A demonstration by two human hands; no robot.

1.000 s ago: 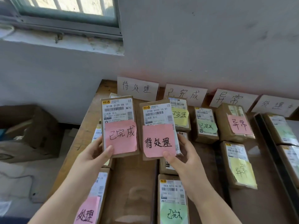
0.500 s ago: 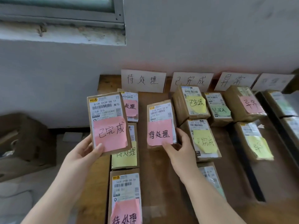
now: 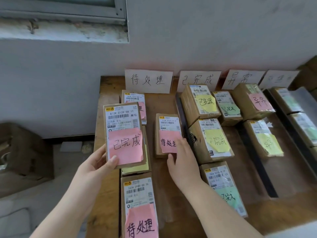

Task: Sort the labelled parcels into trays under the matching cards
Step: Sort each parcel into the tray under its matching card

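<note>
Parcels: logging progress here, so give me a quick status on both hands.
Left hand holds the 已完成 parcel up over the 待处理 tray. Right hand rests on the 待处理 parcel, down in that tray. Nothing blocking.

I face a pale plastered wall [image 3: 205, 36] with a grey-framed window [image 3: 68, 9] at upper left above a chipped, stained sill [image 3: 65, 31]. A wooden table [image 3: 106, 194] stands against the wall. Left of it, a brown cardboard box [image 3: 24, 152] sits on the grey concrete floor [image 3: 56, 194].
</note>
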